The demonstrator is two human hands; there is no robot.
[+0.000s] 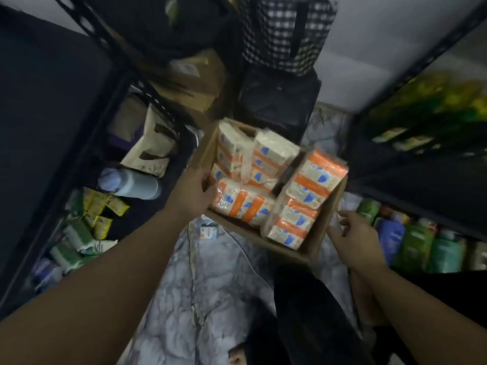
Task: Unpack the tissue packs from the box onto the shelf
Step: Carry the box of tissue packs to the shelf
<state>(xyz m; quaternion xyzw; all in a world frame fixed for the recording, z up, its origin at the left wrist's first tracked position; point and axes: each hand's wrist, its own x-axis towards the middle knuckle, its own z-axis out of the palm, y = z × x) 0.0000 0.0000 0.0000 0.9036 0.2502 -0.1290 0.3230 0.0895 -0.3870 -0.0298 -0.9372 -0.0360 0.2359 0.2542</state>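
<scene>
Orange-and-white tissue packs [266,177] are stacked in an open cardboard box [316,233], which is held up between dark shelves [411,180]. Its left wall is gripped by the left hand [195,191], thumb hooked over the rim. Its right wall is touched by the loosely spread right hand [353,233].

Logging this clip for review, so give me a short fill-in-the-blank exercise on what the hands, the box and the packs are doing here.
1. The tissue packs lie inside an open cardboard ____.
2. The left hand grips the box at its ____ side.
3. The packs' wrappers are white with blue marks and ____ bands.
4. The right hand is at the box's ____ side.

Missing words: box; left; orange; right
</scene>
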